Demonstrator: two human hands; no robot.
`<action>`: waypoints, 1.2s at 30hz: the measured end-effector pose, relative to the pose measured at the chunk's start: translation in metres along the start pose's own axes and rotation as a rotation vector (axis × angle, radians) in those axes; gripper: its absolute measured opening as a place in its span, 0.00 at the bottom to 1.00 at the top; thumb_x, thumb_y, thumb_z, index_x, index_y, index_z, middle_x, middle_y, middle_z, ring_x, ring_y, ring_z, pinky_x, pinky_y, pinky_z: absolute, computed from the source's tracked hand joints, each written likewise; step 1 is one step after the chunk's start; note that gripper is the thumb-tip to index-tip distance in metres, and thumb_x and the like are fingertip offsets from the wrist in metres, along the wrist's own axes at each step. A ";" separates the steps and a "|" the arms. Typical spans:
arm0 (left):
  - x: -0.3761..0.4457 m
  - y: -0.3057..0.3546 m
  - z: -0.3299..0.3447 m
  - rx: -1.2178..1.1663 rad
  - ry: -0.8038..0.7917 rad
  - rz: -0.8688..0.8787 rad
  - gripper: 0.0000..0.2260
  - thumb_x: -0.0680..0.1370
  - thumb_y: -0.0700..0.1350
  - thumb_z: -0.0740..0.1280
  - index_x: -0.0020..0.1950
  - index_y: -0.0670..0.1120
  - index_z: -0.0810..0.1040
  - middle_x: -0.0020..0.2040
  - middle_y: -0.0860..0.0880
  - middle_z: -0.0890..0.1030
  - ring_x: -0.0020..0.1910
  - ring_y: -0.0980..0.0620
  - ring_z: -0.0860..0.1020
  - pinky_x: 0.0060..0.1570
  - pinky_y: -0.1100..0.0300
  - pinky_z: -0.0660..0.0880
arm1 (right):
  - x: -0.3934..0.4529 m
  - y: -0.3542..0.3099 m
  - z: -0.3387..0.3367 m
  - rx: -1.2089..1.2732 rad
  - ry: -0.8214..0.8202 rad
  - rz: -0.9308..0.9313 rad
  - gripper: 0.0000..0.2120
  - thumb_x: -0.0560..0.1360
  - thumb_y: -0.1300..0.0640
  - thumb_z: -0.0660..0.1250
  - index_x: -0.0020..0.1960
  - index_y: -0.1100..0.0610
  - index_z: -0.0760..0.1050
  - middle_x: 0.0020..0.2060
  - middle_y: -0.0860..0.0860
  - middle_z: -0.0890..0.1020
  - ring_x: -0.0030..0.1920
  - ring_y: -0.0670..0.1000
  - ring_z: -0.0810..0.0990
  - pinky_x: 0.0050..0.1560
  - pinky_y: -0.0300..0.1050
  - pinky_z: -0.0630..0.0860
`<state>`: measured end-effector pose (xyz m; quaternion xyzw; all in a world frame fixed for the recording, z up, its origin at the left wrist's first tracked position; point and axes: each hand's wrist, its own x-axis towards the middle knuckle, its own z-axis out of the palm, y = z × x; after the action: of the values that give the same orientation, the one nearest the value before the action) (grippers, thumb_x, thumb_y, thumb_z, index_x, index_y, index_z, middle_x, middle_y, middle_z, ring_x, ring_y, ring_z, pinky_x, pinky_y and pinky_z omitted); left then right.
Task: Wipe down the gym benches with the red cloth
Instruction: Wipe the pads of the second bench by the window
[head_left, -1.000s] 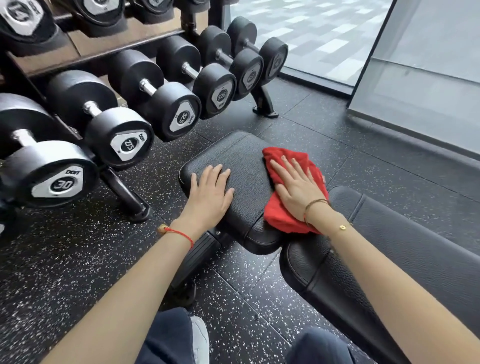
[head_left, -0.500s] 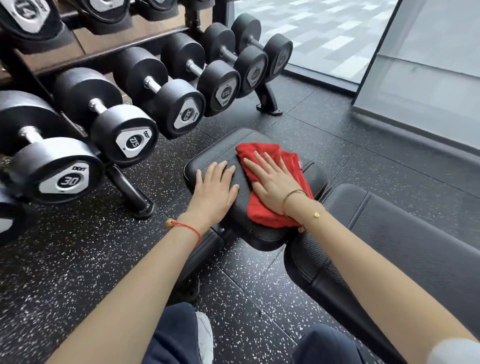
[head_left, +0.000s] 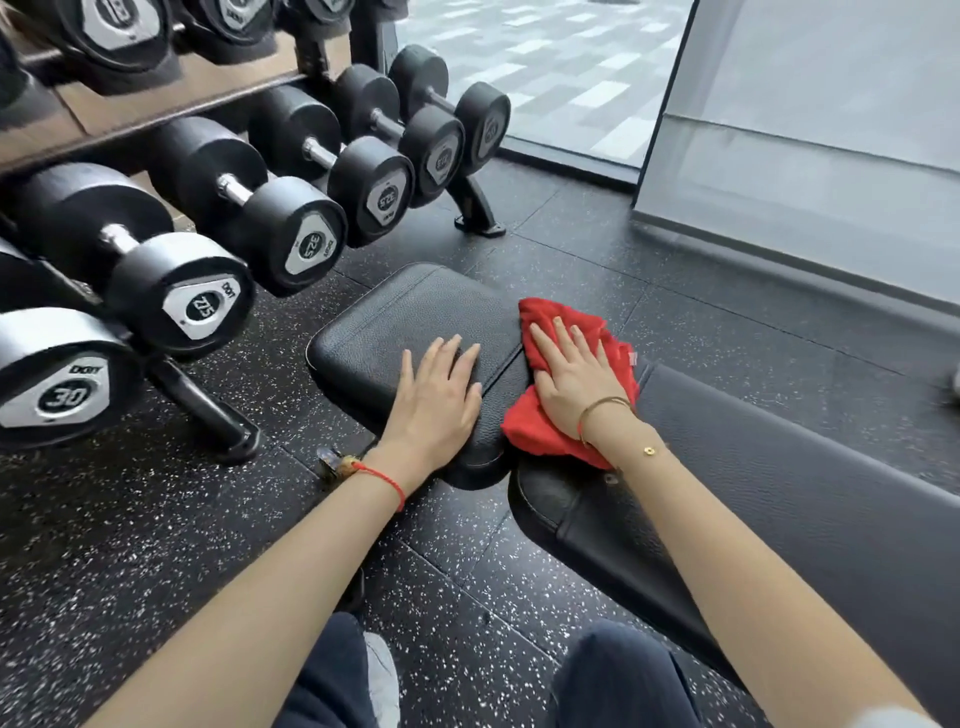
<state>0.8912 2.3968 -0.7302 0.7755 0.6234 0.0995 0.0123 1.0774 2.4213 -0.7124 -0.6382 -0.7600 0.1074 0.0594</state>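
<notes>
Head view: both palms flat on the bench seat, red cloth under the right

Standing beside this person, I see the left hand (head_left: 439, 400) laid flat on the black seat pad (head_left: 395, 322), fingers straight and released, holding nothing. The right hand (head_left: 574, 379) presses with straight fingers on the red cloth (head_left: 535, 431), which lies on the right edge of the seat pad and spills over the gap onto the long back pad (head_left: 805, 483) next to it. Nothing is clenched; the cloth is pinned under the palm, not pinched.

A red string bracelet (head_left: 387, 480) circles the left wrist, and a thin gold bangle (head_left: 605, 408) circles the right.

To the left stands a dumbbell rack (head_left: 208, 410) on the speckled rubber floor (head_left: 104, 545). Its black weights carry silver end plates with readable numbers: the nearest dumbbell (head_left: 67, 384) reads "30" under a "DOIT"-like brand mark, the next one (head_left: 200, 306) reads "27.5", and two farther plates seem to read "32.5". Beyond the rack, a glass wall (head_left: 571, 67) shows paving outside.
</notes>
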 end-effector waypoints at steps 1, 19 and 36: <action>0.000 0.003 0.001 -0.007 -0.005 0.006 0.24 0.83 0.52 0.52 0.80 0.49 0.54 0.80 0.48 0.56 0.79 0.49 0.52 0.77 0.42 0.47 | 0.005 0.000 -0.002 0.002 -0.016 0.014 0.28 0.81 0.52 0.50 0.79 0.49 0.44 0.78 0.53 0.44 0.78 0.54 0.43 0.76 0.53 0.38; 0.000 0.024 0.008 -0.070 -0.007 0.017 0.24 0.83 0.50 0.53 0.79 0.46 0.57 0.80 0.46 0.57 0.79 0.47 0.52 0.77 0.40 0.47 | -0.042 0.028 -0.007 -0.015 0.038 0.098 0.27 0.81 0.50 0.50 0.79 0.49 0.47 0.78 0.53 0.46 0.78 0.54 0.43 0.76 0.54 0.38; -0.035 0.095 0.012 -0.186 -0.004 0.283 0.23 0.82 0.46 0.56 0.78 0.47 0.61 0.79 0.49 0.60 0.79 0.50 0.54 0.78 0.44 0.48 | -0.137 0.075 -0.007 0.010 0.103 0.191 0.29 0.80 0.52 0.53 0.79 0.50 0.46 0.78 0.52 0.46 0.78 0.53 0.43 0.76 0.53 0.41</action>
<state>0.9777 2.3427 -0.7329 0.8511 0.4962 0.1559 0.0708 1.1750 2.2996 -0.7176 -0.7121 -0.6911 0.0836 0.0910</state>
